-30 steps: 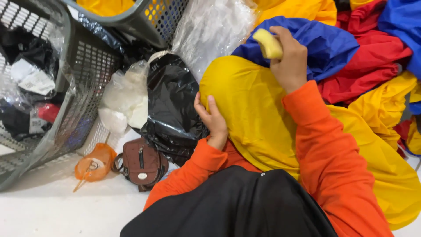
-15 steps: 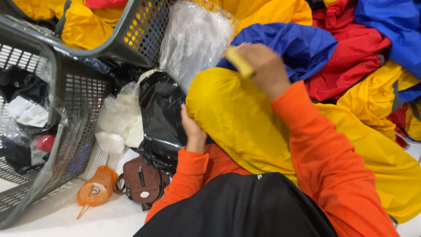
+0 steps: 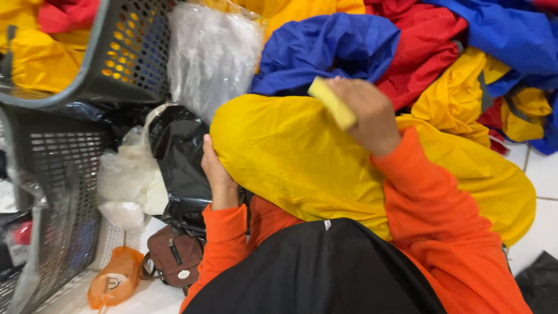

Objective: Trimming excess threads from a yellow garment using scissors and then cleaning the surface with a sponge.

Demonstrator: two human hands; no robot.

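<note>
Head view, hands (image 3: 372,113) gripping smooth yellow fabric (image 3: 290,157), pale rectangular block (image 3: 331,103)

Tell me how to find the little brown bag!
Start at the tall grey basket on the left side, then look down to the white floor beside it. The little brown bag sits there, next to an orange bottle and below a black plastic bag. It is the only brown thing with a zip.

A garment sorting workroom: heaped coloured garments (image 3: 465,70), grey plastic baskets (image 3: 125,64), plastic bags (image 3: 212,55) on a white tiled floor (image 3: 540,174).
</note>
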